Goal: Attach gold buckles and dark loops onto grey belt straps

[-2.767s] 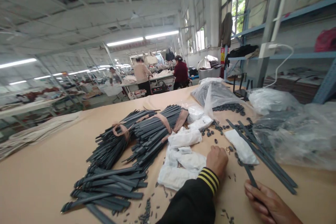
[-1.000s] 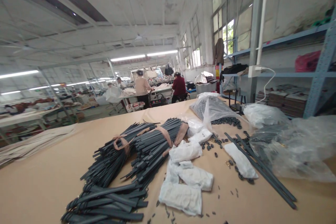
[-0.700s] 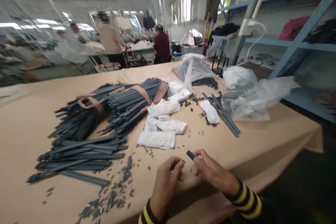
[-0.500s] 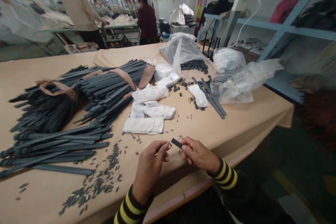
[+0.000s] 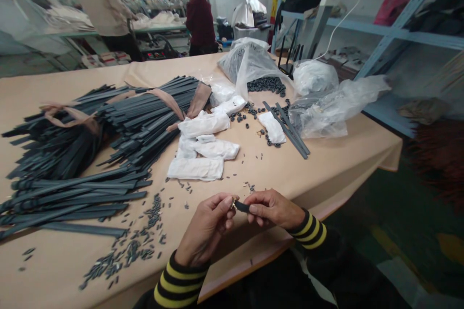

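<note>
Between thumb and fingers, my left hand [image 5: 212,219] pinches a small gold-coloured buckle [image 5: 234,203]. A dark strap [image 5: 242,207] has its end at the buckle, and my right hand [image 5: 271,208] grips it close to that end. Whether the strap passes through the buckle is too small to tell. Both hands are above the near edge of the table. Just beyond them lie white wrapped packets [image 5: 195,168]. Many small dark pieces [image 5: 134,251] are scattered to the left of my left hand.
Bundles of dark straps [image 5: 145,120] tied with brown bands cover the table's left side. Farther back, a clear plastic bag [image 5: 250,63] spills small dark loops [image 5: 266,85]. Two loose straps [image 5: 286,130] lie at right, near crumpled plastic [image 5: 326,111]. People stand at the far tables.
The strap's end and the buckle have come together; before, a small gap showed between them. My right hand has shifted slightly left. The whole view has moved a little.
</note>
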`<control>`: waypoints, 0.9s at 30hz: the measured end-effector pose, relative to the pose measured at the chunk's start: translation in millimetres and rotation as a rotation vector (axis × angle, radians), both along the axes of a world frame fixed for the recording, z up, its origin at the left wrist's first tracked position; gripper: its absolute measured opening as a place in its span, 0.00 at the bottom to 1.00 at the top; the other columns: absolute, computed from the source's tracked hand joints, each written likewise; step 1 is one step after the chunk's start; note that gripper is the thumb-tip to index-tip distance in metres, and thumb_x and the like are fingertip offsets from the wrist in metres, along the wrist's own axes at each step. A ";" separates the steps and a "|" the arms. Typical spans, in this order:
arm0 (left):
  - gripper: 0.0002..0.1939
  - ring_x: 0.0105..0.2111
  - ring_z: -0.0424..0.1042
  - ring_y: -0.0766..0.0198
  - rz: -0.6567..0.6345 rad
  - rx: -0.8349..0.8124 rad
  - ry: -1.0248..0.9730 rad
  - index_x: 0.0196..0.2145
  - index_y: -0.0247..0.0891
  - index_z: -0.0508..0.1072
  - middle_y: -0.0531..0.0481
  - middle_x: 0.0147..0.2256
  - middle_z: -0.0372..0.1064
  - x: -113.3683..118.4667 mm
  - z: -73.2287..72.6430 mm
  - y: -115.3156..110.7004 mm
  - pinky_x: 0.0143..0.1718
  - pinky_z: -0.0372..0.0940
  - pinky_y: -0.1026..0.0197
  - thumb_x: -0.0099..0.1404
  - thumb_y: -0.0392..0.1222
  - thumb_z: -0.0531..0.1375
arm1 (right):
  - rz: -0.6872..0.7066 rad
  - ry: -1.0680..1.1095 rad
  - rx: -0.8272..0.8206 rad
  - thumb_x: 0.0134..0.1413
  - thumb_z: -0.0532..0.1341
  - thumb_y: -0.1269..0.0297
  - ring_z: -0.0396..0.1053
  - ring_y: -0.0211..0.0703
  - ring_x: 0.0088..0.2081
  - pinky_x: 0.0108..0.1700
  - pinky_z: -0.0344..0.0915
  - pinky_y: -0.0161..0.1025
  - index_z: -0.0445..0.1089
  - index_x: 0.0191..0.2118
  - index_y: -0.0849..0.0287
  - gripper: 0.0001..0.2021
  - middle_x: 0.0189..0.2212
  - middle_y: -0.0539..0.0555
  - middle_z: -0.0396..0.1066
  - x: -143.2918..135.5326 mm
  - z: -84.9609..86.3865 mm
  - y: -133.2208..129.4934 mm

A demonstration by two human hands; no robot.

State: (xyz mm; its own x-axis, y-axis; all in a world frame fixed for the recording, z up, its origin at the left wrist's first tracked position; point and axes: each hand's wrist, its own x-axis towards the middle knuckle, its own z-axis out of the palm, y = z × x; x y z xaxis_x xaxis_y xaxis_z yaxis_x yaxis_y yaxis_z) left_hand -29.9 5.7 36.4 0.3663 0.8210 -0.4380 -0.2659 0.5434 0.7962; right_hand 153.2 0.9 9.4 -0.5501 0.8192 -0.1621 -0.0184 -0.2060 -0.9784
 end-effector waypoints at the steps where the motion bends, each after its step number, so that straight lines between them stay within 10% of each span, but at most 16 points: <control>1: 0.08 0.19 0.57 0.77 0.009 -0.039 -0.045 0.31 0.30 0.70 0.55 0.20 0.59 1.0 0.6 -0.9 0.18 0.55 0.74 0.54 0.39 0.62 | -0.015 -0.003 0.034 0.53 0.56 0.60 0.59 0.28 0.19 0.20 0.55 0.27 0.68 0.38 0.65 0.12 0.24 0.51 0.68 -1.1 0.2 -0.5; 18: 0.07 0.21 0.60 0.73 0.109 0.006 -0.266 0.31 0.37 0.59 0.55 0.21 0.61 21.7 -20.8 -15.6 0.22 0.57 0.71 0.58 0.35 0.57 | -0.263 -0.045 0.071 0.53 0.55 0.66 0.62 0.30 0.19 0.20 0.58 0.28 0.57 0.33 0.60 0.05 0.23 0.50 0.69 -19.5 17.7 -12.5; 27: 0.07 0.22 0.62 0.69 -0.087 0.011 -0.315 0.29 0.36 0.60 0.55 0.20 0.60 12.9 -17.1 -15.3 0.27 0.57 0.65 0.57 0.37 0.58 | -0.102 -0.010 0.119 0.55 0.52 0.69 0.69 0.34 0.26 0.27 0.66 0.31 0.63 0.40 0.63 0.08 0.24 0.51 0.70 -16.6 19.6 -14.6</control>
State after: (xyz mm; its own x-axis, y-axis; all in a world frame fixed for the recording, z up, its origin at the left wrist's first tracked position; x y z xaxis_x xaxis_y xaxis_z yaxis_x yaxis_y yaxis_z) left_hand -17.0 -9.6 19.3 0.5518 0.7844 -0.2833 -0.4529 0.5671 0.6880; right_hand 136.6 -13.7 29.0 -0.4616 0.8846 -0.0657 -0.0238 -0.0864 -0.9960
